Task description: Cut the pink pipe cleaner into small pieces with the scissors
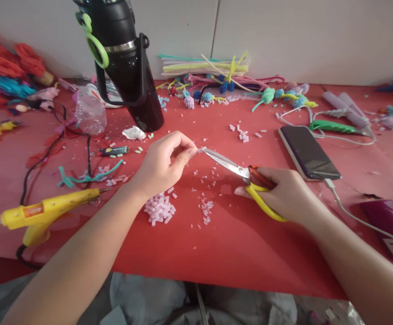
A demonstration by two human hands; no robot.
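Note:
My left hand (162,162) hovers over the red table (217,243), thumb and fingers pinched on a tiny pale piece at the scissor tips. My right hand (284,194) grips the yellow-handled scissors (237,170), blades pointing left toward that pinch and nearly shut. Below the left hand lies a pile of small pink cut pieces (160,210), with finer crumbs (206,210) scattered beside it.
A yellow glue gun (44,212) lies at the left with its cord. A black flask (128,67) and a clear bottle (90,110) stand behind. A phone (308,152) on a cable lies right. Pipe cleaners and pompoms (217,74) line the back wall.

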